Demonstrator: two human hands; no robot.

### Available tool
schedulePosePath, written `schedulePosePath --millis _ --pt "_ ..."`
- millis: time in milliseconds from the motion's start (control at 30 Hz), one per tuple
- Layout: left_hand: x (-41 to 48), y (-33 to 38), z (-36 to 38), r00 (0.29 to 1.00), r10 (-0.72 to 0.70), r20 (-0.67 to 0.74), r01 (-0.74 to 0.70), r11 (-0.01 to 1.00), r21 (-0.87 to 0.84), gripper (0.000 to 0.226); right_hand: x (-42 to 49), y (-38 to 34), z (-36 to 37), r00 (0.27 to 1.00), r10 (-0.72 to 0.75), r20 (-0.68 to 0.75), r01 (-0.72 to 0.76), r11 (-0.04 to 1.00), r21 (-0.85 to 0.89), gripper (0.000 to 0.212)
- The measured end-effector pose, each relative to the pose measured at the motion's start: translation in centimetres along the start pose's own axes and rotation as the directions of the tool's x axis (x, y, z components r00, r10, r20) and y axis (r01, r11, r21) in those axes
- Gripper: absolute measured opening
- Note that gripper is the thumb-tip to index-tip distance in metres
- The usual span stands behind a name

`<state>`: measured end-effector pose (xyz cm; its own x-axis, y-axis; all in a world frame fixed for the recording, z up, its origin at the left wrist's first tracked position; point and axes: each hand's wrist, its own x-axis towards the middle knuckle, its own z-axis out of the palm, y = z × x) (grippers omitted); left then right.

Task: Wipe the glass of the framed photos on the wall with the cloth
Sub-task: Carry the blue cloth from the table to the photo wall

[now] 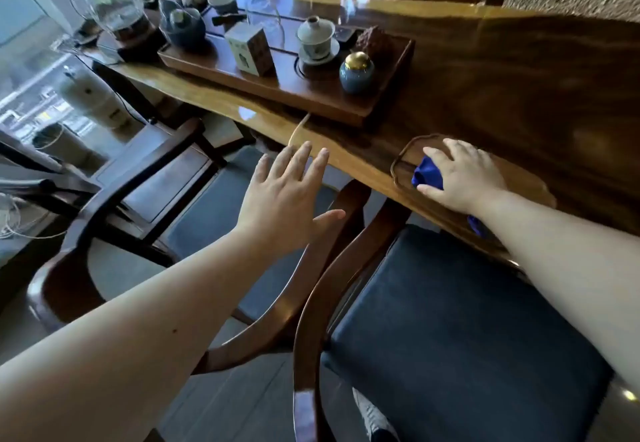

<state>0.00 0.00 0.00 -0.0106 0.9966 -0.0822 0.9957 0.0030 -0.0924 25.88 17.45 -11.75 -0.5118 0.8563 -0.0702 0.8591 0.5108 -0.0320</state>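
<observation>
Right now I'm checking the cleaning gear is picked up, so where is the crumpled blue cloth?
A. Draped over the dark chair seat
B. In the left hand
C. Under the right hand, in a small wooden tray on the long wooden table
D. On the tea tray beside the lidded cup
C: the crumpled blue cloth sits under the right hand in the small wooden tray on the long wooden table; the left hand is empty and spread open.

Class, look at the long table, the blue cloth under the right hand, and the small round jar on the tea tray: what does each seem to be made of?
Table: solid wood, glossy lacquer; visible grain and reflections. Cloth: soft fabric, probably microfibre; it bunches. Jar: likely glazed ceramic with a gold-coloured lid; smooth sheen.
</observation>
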Motion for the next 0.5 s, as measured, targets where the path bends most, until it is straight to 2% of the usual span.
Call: schedulePosePath --millis 133,300,500 --pt "0.4 -0.6 1.8 1.0 0.013 -0.017 -0.012 1.0 0.022 0.092 0.4 1.4 1.9 0.991 -0.043 0.126 0.046 0.999 -0.018 0.072" --pt "-0.1 -1.8 3.4 1.0 -0.009 -0.012 0.009 1.0 0.018 0.091 0.1 0.8 2.8 0.998 -0.066 0.014 0.067 0.992 -0.104 0.056" --pt "-2.2 -2.9 3.7 0.999 -0.039 0.0 0.039 0.999 0.001 0.09 -0.7 -1.5 1.6 0.993 -0.119 0.007 0.119 0.988 -0.094 0.041"
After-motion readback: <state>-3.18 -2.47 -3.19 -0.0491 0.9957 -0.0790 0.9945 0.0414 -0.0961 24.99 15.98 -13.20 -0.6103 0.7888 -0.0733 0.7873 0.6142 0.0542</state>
